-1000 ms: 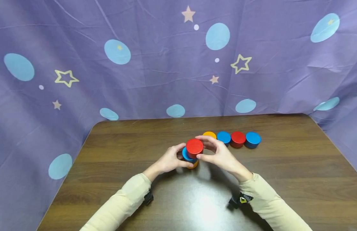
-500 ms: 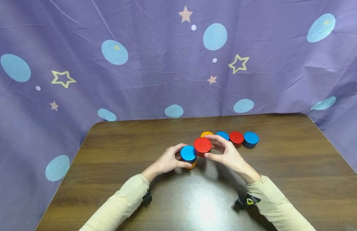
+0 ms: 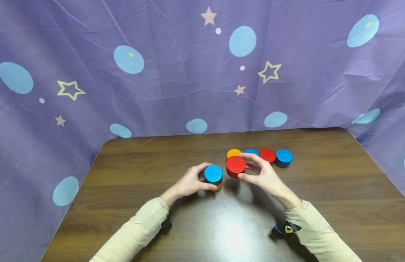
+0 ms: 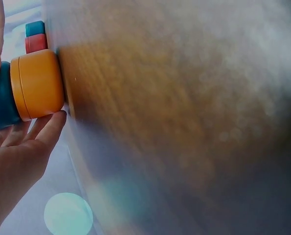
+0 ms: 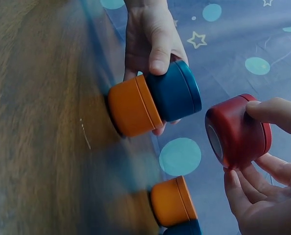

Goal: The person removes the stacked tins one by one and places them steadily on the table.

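Observation:
A blue round tin (image 3: 213, 173) stands on top of an orange tin (image 5: 130, 108), the two stacked upright on the table. My left hand (image 3: 192, 181) holds this stack, its thumb against the blue tin and its fingers round the far side; one fingertip reaches down to the orange tin in the left wrist view. To the right of the stack, my right hand (image 3: 264, 177) grips a red tin (image 3: 236, 165) between thumb and fingers. The red tin hangs in the air, apart from the blue one, its underside visible in the right wrist view.
Behind my right hand, a row of tins stands on the wooden table (image 3: 140, 156): an orange tin (image 3: 233, 153), a blue tin (image 3: 250, 150), a red tin (image 3: 268, 155) and another blue tin (image 3: 284, 158). A purple patterned curtain (image 3: 176, 65) hangs beyond the table's far edge.
My right hand has carried the red tin rightward, from over the blue tin to a spot beside the stack, uncovering the blue top. The left hand stays on the stack.

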A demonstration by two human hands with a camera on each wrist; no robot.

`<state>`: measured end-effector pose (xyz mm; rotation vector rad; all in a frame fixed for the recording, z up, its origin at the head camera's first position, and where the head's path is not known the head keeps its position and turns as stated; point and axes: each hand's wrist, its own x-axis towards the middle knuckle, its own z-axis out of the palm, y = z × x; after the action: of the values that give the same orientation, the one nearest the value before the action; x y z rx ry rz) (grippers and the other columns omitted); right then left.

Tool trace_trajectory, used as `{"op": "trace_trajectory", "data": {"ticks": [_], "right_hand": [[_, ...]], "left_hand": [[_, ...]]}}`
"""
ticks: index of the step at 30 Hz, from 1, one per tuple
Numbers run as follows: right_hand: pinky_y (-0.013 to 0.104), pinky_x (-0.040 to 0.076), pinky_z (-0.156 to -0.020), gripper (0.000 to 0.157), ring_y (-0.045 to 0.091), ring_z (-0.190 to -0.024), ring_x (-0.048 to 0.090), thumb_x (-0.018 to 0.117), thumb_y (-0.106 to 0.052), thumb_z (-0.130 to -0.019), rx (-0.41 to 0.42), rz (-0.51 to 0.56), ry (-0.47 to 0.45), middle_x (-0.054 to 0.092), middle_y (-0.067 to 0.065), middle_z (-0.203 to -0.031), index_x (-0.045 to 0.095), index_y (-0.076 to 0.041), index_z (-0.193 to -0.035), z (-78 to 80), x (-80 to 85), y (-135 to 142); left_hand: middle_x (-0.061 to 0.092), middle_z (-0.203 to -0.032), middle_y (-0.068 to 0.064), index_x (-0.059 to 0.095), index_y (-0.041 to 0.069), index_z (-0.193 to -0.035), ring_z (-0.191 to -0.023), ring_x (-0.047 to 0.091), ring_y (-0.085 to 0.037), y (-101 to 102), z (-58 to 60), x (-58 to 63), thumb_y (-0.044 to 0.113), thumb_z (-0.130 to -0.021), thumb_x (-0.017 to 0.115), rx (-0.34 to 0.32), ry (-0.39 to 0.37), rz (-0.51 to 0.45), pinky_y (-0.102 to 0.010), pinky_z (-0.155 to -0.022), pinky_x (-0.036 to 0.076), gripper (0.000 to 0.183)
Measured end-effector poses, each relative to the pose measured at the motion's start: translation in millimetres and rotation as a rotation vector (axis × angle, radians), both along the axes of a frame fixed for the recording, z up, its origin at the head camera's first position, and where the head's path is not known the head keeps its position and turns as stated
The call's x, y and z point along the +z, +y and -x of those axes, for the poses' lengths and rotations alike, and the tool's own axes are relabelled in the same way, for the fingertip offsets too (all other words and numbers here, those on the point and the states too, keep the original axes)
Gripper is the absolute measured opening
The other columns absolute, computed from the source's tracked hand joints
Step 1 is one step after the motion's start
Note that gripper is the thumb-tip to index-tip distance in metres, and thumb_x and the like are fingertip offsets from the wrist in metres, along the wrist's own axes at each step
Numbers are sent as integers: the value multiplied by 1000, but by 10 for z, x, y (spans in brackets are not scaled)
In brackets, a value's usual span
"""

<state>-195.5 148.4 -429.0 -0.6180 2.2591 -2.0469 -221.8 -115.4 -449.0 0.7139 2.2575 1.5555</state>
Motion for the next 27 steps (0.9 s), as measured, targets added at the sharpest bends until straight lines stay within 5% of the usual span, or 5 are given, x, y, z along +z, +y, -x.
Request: {"op": "trace_trajectory", "data": {"ticks": [27], "right_hand": [[19,45,-92,53,11,-105,59,72,7,-81,-107,-51,7,57,19,-121,51,7,-130,-58,-155,499]], "left_hand": [[58,-123,-18,52,-5,-130,-111,58,-28,-12,-10,9,2,-77,81,-3,-29,2,-28,-91,49,61]]}}
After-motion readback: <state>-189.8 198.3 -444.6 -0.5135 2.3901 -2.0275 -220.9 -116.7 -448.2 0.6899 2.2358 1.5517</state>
